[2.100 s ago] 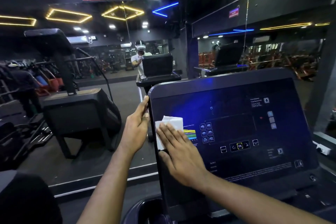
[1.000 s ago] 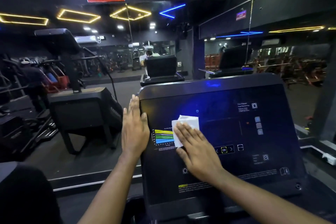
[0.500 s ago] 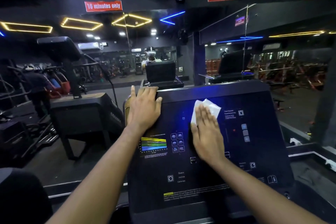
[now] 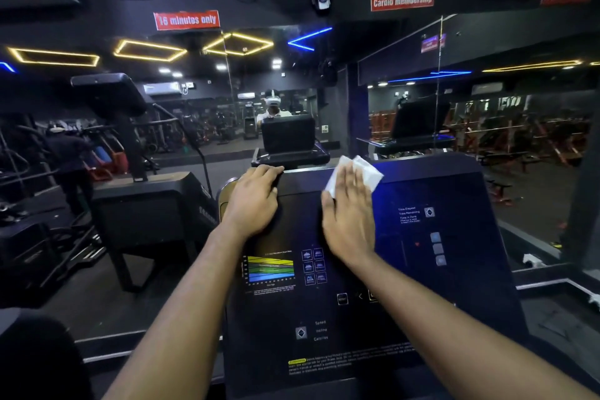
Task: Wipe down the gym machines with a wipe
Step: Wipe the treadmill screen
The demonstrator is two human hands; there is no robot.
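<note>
While the right hand [image 4: 349,221] lies flat with fingers straight on the white wipe [image 4: 368,172], it presses that wipe against the treadmill console [image 4: 461,269] at its top edge, about midway along; the wipe's far corners show past the fingertips. The left hand [image 4: 253,201] sits at the console's top left corner, fingers bent over the upper edge and gripping it, apparently to steady the panel. Step in hand, as judged: wiping the upper band of the console face. The lower half looks not yet covered by this pass, that is the coloured heart-rate chart [image 4: 269,269] toward the left edge, the button icons [image 4: 313,266] beside it and the printed labels near the bottom edge, though the dark surface shows no clear wet trail either way. The next move calls for even palm pressure, sweeping sideways toward the top right corner or down over the buttons, lightly enough not to trigger them. The left grip covers a patch that will also need wiping. A neighbouring machine [image 4: 146,204] stands well apart, left of the console.
</note>
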